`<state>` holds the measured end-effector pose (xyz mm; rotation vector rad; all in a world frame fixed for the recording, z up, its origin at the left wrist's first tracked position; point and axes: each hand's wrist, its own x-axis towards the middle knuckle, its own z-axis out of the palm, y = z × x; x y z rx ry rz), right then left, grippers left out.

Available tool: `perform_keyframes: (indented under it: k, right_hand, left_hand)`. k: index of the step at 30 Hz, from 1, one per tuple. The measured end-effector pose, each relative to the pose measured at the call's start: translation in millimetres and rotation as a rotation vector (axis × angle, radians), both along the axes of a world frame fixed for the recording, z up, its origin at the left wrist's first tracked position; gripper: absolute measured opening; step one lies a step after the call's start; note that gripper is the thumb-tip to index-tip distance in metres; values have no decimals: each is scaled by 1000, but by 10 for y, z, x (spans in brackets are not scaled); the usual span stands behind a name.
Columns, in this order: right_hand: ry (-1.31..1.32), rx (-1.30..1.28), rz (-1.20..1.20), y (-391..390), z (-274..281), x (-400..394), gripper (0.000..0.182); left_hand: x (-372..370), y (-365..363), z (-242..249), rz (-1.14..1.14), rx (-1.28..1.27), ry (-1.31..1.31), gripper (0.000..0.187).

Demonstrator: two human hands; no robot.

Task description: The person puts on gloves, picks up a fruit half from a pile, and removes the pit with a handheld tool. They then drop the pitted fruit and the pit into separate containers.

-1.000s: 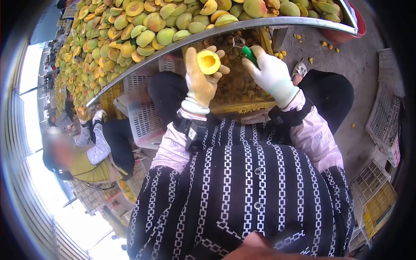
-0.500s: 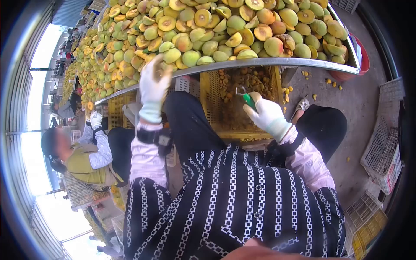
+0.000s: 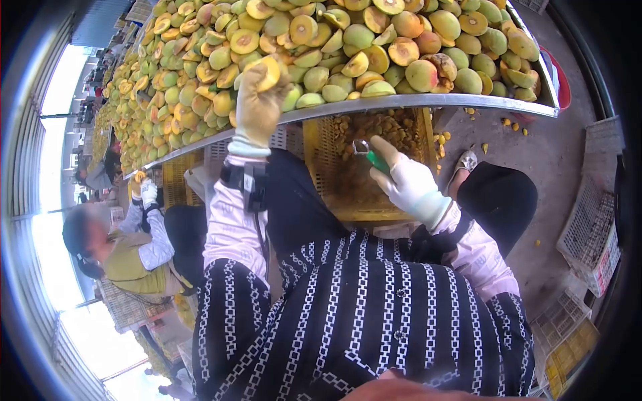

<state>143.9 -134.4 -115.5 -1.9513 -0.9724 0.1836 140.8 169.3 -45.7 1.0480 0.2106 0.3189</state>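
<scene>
My left hand (image 3: 259,107), in a white glove with a yellow-stained palm, is raised at the front edge of the heap and closed around a halved peach (image 3: 270,72). The peach's yellow cut face shows. Over the crate, my right hand (image 3: 413,185) wears a white glove and grips a pitting tool (image 3: 377,160) with a green handle and a metal loop at its tip. Halved peaches (image 3: 358,65), green and blushed red outside, yellow inside, fill the metal-rimmed table (image 3: 401,101). Below my right hand stands a yellow crate (image 3: 321,157) with peach pits in it.
A person (image 3: 137,250) in a yellow-green vest and white gloves sits to my left at the same table. Plastic crates (image 3: 588,234) stand on the right. Behind the table's right corner is a red tub (image 3: 560,80). Pits (image 3: 510,125) lie on the floor.
My left hand has turned palm-up and moved slightly right, and a peach half now shows in it. My right hand with the pitting tool has shifted slightly left and down.
</scene>
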Motion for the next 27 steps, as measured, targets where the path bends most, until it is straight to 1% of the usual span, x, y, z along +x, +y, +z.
perform_keyframes:
  k: [2,3,5,6,8,9,10,12,13,14,16,18,19,21,22,24,25,27]
  right_hand:
    - [-35,110,-31,39,61,-40,51]
    - [-28,103,-28,39,127,-42,51]
    - [-88,235,43,7,272,-28,50]
    - [-83,224,36,-16,300,-40,50]
    - [-188,170,-33,-70,345,-58,49]
    - [-195,126,-41,-117,382,-75,53]
    - [-192,121,-54,-143,390,-83,53]
    - [-226,112,-53,-179,399,-92,53]
    - [-224,108,-61,-191,406,-97,53]
    - [-218,111,-75,-198,413,-104,53]
    - [-207,114,-91,-209,437,-117,52]
    - [-251,-4,-113,-224,477,-132,52]
    - [-248,-2,-111,-232,485,-140,52]
    - [-297,-100,-96,-243,488,-153,55]
    - [-294,-98,-95,-241,478,-152,55]
    - [-397,-179,-74,-236,445,-137,60]
    - [-395,-179,-73,-231,406,-137,60]
    - [-462,-261,-42,-211,320,-156,69]
  left_hand:
    - [-194,-466,93,-5,-298,1,39]
    - [-283,-589,47,-40,-346,0,43]
    - [-396,-810,-90,-84,-404,16,53]
    - [-422,-914,-159,-59,-369,40,56]
    - [-456,-1155,-236,-3,-193,65,57]
    - [-467,-1296,-204,24,-133,103,57]
    - [-460,-1384,-192,11,-136,109,57]
    - [-439,-1522,-175,44,-70,154,55]
    - [-433,-1591,-156,44,-58,169,51]
    - [-429,-1643,-171,38,-59,173,51]
    - [-421,-1725,-198,58,115,132,48]
    - [-416,-1768,-220,86,113,129,48]
    - [-428,-1766,-253,96,106,133,49]
    - [-440,-1773,-262,108,103,139,51]
    - [-446,-1787,-239,118,139,151,52]
    - [-454,-1808,-179,126,174,164,53]
    - [-458,-1811,-134,113,208,211,54]
    - [-473,-1787,-113,103,242,262,55]
